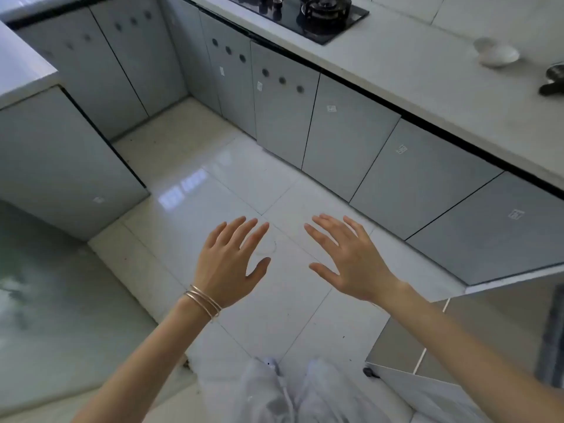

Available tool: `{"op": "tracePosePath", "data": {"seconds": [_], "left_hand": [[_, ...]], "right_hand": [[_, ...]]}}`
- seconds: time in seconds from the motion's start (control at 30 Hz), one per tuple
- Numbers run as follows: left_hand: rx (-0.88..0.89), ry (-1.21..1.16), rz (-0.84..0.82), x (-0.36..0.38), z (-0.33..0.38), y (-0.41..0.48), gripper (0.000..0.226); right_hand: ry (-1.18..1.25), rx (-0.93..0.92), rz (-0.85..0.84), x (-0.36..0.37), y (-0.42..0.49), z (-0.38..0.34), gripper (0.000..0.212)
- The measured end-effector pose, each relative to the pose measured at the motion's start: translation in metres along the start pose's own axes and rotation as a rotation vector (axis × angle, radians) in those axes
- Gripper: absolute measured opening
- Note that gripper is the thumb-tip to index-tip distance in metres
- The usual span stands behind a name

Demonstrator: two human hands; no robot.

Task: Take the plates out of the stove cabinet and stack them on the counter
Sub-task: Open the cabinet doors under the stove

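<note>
Hands first: the left hand (232,257), with thin bangles (203,300) at its wrist, and the right hand (345,257) are both held out flat above the tiled floor (244,178), fingers spread apart, holding nothing. They hang side by side, well apart from any cabinet.

No plates can be seen — every door along the far run is closed, so the plates are presumably behind one of them. The gas stove (305,13) sits on the counter (427,74) at the far side, and the doors with round holes just below it, the stove cabinet doors (259,96), look like the ones to open. On the counter to the right lie a small white dish (499,54) and a dark utensil (554,80) at the frame edge.

The step in hand, as I judge it, is the approach and the opening. To do it well:

- Step toward the far left and crouch, since the doors are low.
- No handles show, so feel for the door's edge or top lip and pull with one hand.
- Keep the other hand free to steady the plates — lift them from underneath.
- Choose the bare counter between stove and dish for the stack.
</note>
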State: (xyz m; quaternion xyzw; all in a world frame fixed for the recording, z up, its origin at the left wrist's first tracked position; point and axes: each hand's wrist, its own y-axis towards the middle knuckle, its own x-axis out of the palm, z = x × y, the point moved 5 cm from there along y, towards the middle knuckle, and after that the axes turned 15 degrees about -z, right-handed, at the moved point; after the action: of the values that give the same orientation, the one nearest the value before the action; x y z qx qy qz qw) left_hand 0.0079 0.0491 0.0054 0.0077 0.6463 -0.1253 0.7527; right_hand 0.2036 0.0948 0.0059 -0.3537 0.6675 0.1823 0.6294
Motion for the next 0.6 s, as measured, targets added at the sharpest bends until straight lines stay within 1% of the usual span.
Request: {"op": "tracePosePath", "data": {"seconds": [0.03, 0.3, 0.47, 0.6], "left_hand": [[0.009, -0.006, -0.011, -0.001, -0.003, 0.002, 0.055], [0.053, 0.015, 0.062, -0.016, -0.035, 0.024, 0.055], [0.044, 0.008, 0.070, -0.027, -0.056, 0.048, 0.054], [-0.002, 0.010, 0.039, -0.029, -0.078, 0.078, 0.055]], "right_hand": [[-0.010, -0.003, -0.002, 0.000, 0.003, -0.001, 0.063], [-0.065, -0.008, 0.042, -0.016, 0.035, 0.003, 0.063], [-0.074, -0.032, 0.077, -0.035, 0.072, 0.014, 0.061], [-0.048, -0.044, 0.110, -0.044, 0.108, 0.030, 0.060]]}}
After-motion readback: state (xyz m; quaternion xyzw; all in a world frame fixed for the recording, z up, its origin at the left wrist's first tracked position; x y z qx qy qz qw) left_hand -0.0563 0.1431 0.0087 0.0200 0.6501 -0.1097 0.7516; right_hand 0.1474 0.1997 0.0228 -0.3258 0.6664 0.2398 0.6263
